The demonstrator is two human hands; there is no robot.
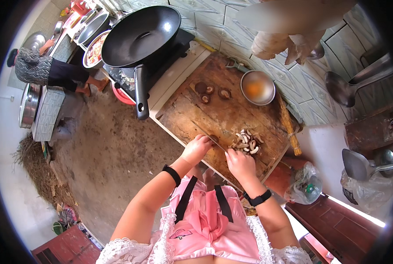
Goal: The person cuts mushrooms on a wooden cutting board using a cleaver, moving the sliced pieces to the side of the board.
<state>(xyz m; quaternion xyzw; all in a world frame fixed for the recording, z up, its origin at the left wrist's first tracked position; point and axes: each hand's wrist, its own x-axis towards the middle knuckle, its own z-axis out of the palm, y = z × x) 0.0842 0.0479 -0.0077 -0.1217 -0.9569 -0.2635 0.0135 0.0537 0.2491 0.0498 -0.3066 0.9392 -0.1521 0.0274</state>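
My right hand (241, 164) grips the handle of a kitchen knife (205, 132), its thin blade pointing to the upper left. Under the fingertips of my left hand (197, 149) is a brown mushroom (213, 140), pressed on the worn wooden tabletop (180, 112) beside the blade. My fingers partly cover the mushroom. Sliced mushrooms (246, 141), pale and brown, lie in a loose pile just beyond my right hand. Farther back, several whole dark-capped mushrooms (205, 97) rest on the wood.
A metal bowl (269, 83) holds something orange. A straw brush (287, 123) lies along the wall side. Left of the board, a large black wok (127, 43) sits on the stove, its handle (141, 95) jutting out. Ladles (340, 89) hang right. Another person (34, 66) works far left.
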